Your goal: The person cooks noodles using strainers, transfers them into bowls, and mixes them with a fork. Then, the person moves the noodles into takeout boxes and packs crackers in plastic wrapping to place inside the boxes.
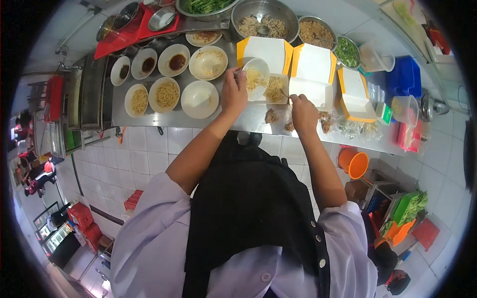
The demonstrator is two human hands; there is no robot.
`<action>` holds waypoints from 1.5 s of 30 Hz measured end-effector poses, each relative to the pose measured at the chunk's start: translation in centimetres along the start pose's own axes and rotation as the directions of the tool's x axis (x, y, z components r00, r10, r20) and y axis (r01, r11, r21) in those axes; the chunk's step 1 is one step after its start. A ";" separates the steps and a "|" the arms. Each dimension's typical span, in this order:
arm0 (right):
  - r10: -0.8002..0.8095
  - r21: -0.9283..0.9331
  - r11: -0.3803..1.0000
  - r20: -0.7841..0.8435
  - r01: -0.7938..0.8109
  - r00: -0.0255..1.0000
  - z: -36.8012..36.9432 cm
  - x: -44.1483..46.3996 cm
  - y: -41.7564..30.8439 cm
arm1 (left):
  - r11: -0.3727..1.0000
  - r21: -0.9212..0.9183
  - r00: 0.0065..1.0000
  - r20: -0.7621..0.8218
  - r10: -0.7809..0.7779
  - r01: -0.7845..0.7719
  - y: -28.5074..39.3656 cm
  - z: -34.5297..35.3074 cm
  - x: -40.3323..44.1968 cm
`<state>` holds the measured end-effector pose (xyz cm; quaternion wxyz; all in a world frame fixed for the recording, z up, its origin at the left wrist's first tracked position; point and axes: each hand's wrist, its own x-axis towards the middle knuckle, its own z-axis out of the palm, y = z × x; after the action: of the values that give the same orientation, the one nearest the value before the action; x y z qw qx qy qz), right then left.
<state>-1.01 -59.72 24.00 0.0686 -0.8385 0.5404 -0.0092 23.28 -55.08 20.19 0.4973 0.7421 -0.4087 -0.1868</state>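
Left hand [233, 94] grips a round white bowl [261, 65] by its left side, tilted with its mouth toward a yellow-and-white takeaway box [253, 98]; pale noodles lie in both. Fingers of the right hand [304, 114] pinch a thin metal utensil [285, 94], its long axis slanting up-left into the boxed noodles. Two more open boxes, yellow-edged [310, 74] and yellow-sided [354, 89], stand to the right. White bowls with noodles [165, 95] and dark sauce [174, 53] sit left; metal bowls of brown mince [316, 34] and chopped greens [347, 52] stand behind.
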 end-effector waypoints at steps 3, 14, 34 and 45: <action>-0.056 -0.033 0.998 -0.153 0.051 0.987 -2.8 -0.6 0.8 | 0.999 0.004 0.997 0.057 0.052 -0.052 0.8 -0.5 0.1; -0.203 0.375 0.866 -0.342 0.331 0.918 -0.9 5.9 1.5 | 0.971 -0.024 0.951 0.199 0.237 -0.237 0.6 1.8 1.1; -0.311 0.235 0.906 -0.198 0.353 0.930 1.4 6.2 6.7 | 0.863 -0.022 0.850 0.165 0.501 -0.505 -0.8 3.1 2.8; -0.325 0.048 0.933 -0.318 0.357 0.891 -0.1 7.0 6.1 | 0.912 0.039 0.889 0.241 0.388 -0.409 1.5 3.2 3.2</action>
<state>-3.66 -68.55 22.97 0.0258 -0.9040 0.3875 -0.1787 22.37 -59.72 20.56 0.4413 0.6374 -0.6145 -0.1463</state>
